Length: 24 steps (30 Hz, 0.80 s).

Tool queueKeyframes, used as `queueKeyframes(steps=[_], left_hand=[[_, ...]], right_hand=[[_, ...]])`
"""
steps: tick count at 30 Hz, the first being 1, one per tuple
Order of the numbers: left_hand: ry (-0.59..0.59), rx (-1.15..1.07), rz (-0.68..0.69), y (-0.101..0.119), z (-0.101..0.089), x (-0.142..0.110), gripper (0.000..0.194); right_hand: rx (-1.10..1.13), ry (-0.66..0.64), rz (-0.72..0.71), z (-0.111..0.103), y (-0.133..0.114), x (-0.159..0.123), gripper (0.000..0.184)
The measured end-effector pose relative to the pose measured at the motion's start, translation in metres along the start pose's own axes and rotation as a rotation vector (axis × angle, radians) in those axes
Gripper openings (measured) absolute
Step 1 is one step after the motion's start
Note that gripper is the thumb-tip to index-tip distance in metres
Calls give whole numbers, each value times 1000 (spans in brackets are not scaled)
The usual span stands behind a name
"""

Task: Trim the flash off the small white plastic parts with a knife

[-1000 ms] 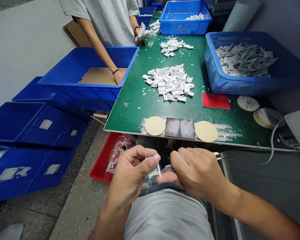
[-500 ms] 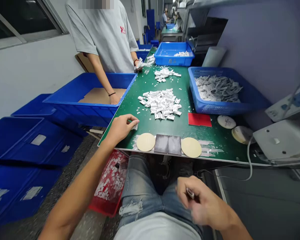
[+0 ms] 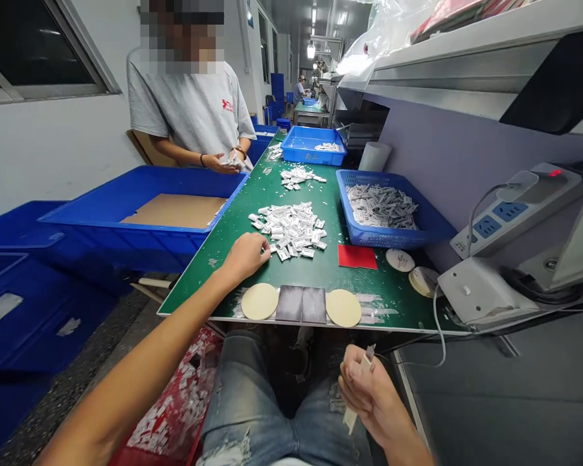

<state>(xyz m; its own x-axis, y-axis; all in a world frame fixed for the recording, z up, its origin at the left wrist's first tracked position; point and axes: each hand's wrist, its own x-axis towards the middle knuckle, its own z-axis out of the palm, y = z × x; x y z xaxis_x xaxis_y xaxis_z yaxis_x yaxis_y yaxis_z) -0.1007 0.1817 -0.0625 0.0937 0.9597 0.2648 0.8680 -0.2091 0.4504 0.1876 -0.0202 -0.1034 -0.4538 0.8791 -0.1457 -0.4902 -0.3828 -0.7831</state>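
Observation:
My left hand (image 3: 247, 255) is at the near-left edge of a pile of small white plastic parts (image 3: 294, 226). Its fingers are curled together, and whatever they pinch is hidden behind them. Over my lap, my right hand (image 3: 369, 388) is closed around a utility knife (image 3: 352, 417) with a pale handle, its blade pointing up past the thumb. Along the table's front edge lie two round cream discs (image 3: 260, 301) (image 3: 344, 308) with two dark grey pads (image 3: 301, 304) between them.
A blue basket (image 3: 393, 236) full of white parts stands on the green table (image 3: 223, 272); a red pad (image 3: 357, 256) lies before it. Across the corner, a co-worker (image 3: 189, 103) holds parts beside a large blue bin (image 3: 92, 220). A red bin (image 3: 175, 401) of scraps is below left.
My left hand has moved from near the left disc to the pile, and the white piece it held no longer shows. My right hand has turned, exposing the knife. The co-worker's hands have come together.

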Motion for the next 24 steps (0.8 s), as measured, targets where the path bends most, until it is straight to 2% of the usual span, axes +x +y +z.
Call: queueKeyframes(steps=[3, 5, 8, 9, 11, 13, 16, 20, 22, 24], left_hand=[[58, -106, -42, 1, -13, -14, 2], [127, -205, -80, 9, -23, -31, 14], [208, -396, -133, 34, -30, -73, 36], [209, -491, -149, 44, -30, -91, 38], [213, -998, -304, 63, -28, -128, 30], [264, -1227, -426, 78, -25, -159, 27], [343, -1212, -536, 88, -27, -187, 25], [328, -1176, -624, 83, -36, -203, 20], [317, -1275, -636, 78, -39, -208, 21], [322, -1473, -658, 72, -42, -212, 22]], right_hand=[[-63, -3, -6, 20, 8, 14, 37], [-134, 24, -35, 35, 14, 24, 35], [-425, 178, -178, 59, 17, 36, 27], [-536, 228, -235, 66, 17, 39, 27], [-710, 264, -333, 79, 16, 45, 31], [-835, 209, -426, 90, 15, 51, 35], [-946, 92, -576, 101, 14, 59, 28], [-1007, 39, -668, 111, 19, 65, 22], [-1067, 23, -755, 116, 24, 65, 27], [-1130, -28, -864, 122, 28, 62, 33]])
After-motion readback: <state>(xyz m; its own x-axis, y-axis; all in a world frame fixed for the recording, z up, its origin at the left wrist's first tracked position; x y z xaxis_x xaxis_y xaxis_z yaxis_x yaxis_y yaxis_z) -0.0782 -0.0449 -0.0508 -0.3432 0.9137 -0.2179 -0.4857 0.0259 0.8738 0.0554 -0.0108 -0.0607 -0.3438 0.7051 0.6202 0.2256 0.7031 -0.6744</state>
